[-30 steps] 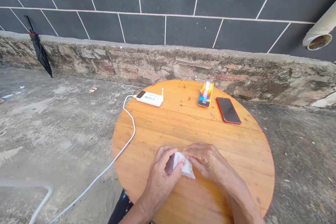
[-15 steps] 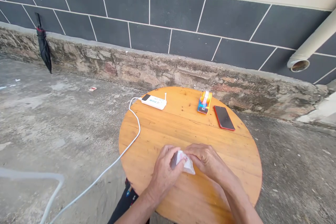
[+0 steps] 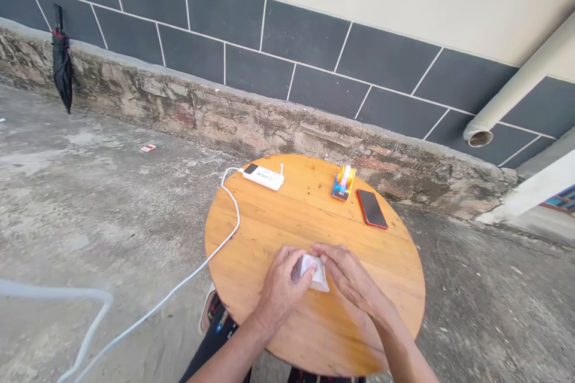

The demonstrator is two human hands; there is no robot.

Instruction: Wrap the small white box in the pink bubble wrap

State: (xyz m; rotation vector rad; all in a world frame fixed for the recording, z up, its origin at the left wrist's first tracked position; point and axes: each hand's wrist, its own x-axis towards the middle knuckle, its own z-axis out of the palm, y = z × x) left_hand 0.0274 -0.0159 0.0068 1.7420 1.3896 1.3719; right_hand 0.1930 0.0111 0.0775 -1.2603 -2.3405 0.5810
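Observation:
A small whitish packet (image 3: 320,278) with faint pink marks is held low over the round wooden table (image 3: 269,221). My left hand (image 3: 284,284) grips its left side, the thumb lying across its top face. My right hand (image 3: 345,269) is at the packet's upper right edge, its fingers extended and close together along that edge; whether they pinch it is hard to make out. Farther back on the table stands a blue and orange tape dispenser (image 3: 344,183), with a red-edged phone (image 3: 372,209) to its right.
A white device (image 3: 263,176) lies at the table's back left, its white cable (image 3: 188,285) running off the left edge to the lower left. A black umbrella (image 3: 61,69) leans on the wall, and a pipe (image 3: 512,87) comes down at the right.
The view has tilted and shifted. My right hand's fingers have straightened from a pinch at the packet's upper edge and lie flatter beside it. My left hand still holds the packet.

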